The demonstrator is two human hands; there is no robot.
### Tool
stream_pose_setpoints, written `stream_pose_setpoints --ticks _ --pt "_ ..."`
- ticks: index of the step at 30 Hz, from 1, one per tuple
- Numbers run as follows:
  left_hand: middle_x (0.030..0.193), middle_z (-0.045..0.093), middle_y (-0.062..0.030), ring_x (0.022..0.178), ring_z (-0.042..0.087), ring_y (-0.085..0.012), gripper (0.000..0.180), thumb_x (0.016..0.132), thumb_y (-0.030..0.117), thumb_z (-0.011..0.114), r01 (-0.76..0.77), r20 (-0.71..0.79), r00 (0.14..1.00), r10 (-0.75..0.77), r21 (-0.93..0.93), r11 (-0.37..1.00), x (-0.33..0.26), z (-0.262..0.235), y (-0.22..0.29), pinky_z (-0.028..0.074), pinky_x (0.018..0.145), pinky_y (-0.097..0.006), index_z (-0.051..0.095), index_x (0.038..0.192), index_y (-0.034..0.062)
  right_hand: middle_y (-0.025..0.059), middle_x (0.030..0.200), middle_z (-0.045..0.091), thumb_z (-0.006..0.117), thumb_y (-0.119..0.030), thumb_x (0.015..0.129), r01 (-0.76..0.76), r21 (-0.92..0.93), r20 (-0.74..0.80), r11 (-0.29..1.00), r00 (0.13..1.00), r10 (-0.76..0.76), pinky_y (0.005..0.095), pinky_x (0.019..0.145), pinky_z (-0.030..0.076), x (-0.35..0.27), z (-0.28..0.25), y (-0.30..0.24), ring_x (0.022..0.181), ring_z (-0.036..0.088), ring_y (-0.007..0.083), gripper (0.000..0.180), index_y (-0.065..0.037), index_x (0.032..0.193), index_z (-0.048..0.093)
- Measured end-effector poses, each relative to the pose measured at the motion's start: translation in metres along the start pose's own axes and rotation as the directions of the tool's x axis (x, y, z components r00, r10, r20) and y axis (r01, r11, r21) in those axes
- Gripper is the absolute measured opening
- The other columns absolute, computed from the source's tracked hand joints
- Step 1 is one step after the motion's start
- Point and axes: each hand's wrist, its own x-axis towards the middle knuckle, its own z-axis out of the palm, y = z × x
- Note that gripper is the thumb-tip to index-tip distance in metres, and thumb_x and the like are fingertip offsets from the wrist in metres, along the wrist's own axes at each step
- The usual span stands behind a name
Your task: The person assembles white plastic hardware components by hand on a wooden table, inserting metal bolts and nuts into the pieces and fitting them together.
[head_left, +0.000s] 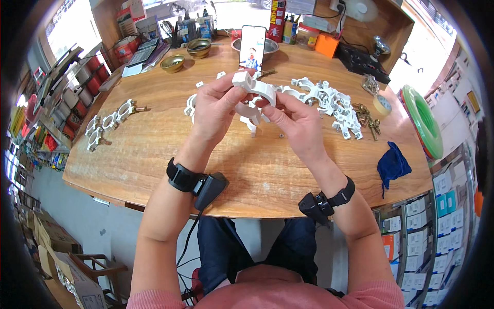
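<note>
Over the middle of the table, both hands hold a white plastic pipe clamp with a square block at one end. My left hand pinches it near the block, and my right hand grips the curved part from the other side. Beneath and behind my hands lie more white clamp pieces, partly hidden. To the right is a heap of white clamps, with brass-coloured bolts beside it. Several clamps with bolts fitted lie at the left. A small nut sits near my right hand.
A phone stands upright before a metal bowl. Brass bowls are at the back left. At the right are a tape roll, a blue cloth pouch and a green coil by the table edge.
</note>
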Motion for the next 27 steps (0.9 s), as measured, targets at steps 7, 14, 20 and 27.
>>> stream_pose_setpoints --ticks 7,14,20,27 --pt "0.094 0.060 -0.0084 0.082 0.058 -0.0134 0.030 0.080 0.009 0.058 0.034 -0.019 0.999 -0.033 0.094 0.995 0.000 0.001 0.002 0.047 0.073 -0.025 0.055 0.108 -0.0024 0.0031 0.077 0.060 0.062 -0.015 0.079 -0.047 -0.056 0.060 0.997 0.997 0.050 0.0211 0.061 0.044 0.000 -0.002 0.000 0.067 0.052 0.0060 0.024 0.000 0.098 0.060" --pt "0.092 0.061 -0.0082 0.082 0.059 -0.0136 0.026 0.080 0.008 0.059 0.005 -0.010 1.000 -0.004 0.188 0.982 -0.001 0.002 0.001 0.048 0.072 -0.025 0.057 0.104 -0.0019 0.0009 0.072 0.058 0.062 -0.016 0.079 -0.085 -0.097 0.099 0.992 0.991 0.094 0.0215 0.059 0.043 -0.002 -0.004 0.001 0.064 0.050 0.0056 0.021 -0.002 0.094 0.061" --pt "0.093 0.060 -0.0120 0.081 0.060 -0.0147 0.031 0.085 0.017 0.053 -0.039 -0.090 0.995 0.038 -0.015 0.999 0.005 -0.015 -0.008 0.050 0.072 -0.026 0.053 0.103 -0.0077 0.0069 0.075 0.062 0.061 -0.016 0.079 -0.058 -0.163 0.104 0.985 0.992 0.076 0.0224 0.060 0.044 0.018 -0.026 -0.017 0.066 0.055 0.0079 0.024 -0.002 0.098 0.061" --pt "0.089 0.055 -0.0027 0.073 0.052 -0.0081 0.036 0.086 0.027 0.052 0.063 -0.092 0.993 -0.080 -0.179 0.982 0.008 -0.020 -0.008 0.046 0.066 -0.023 0.048 0.110 0.0006 0.0107 0.080 0.063 0.058 -0.020 0.076 -0.137 -0.765 0.161 0.629 0.905 0.394 0.0318 0.066 0.046 0.020 -0.077 0.017 0.073 0.059 0.0219 0.020 -0.007 0.088 0.065"
